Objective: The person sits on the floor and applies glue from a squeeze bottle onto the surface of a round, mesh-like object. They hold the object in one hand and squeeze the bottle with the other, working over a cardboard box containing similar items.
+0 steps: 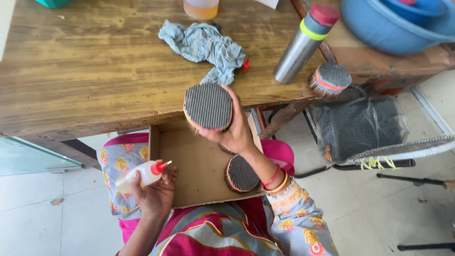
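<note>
Right hand [234, 135] grips round mesh-faced bundle [207, 106]; left hand [154, 192] grips glue bottle [140, 175], red-nozzled. Cardboard box [194, 166] below; crumpled rag [206, 47] on bench [95, 61].

Wood, card, cloth, plastic and metal

On the rough, matt wooden table [95, 66] lie a crumpled cloth [204, 45] and a brushed-metal flask [298, 50]; below it, a matt cardboard box [199, 166] and a glossy plastic bottle [140, 174].

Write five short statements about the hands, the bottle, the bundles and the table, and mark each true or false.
1. The left hand holds a small bottle with a red nozzle. True.
2. The right hand holds a round bundle of thin sticks. True.
3. The cardboard box holds nothing. False: another bundle lies in it.
4. The steel flask lies flat on the floor. False: it stands on the wooden table.
5. A crumpled blue cloth lies on the table. True.
</note>
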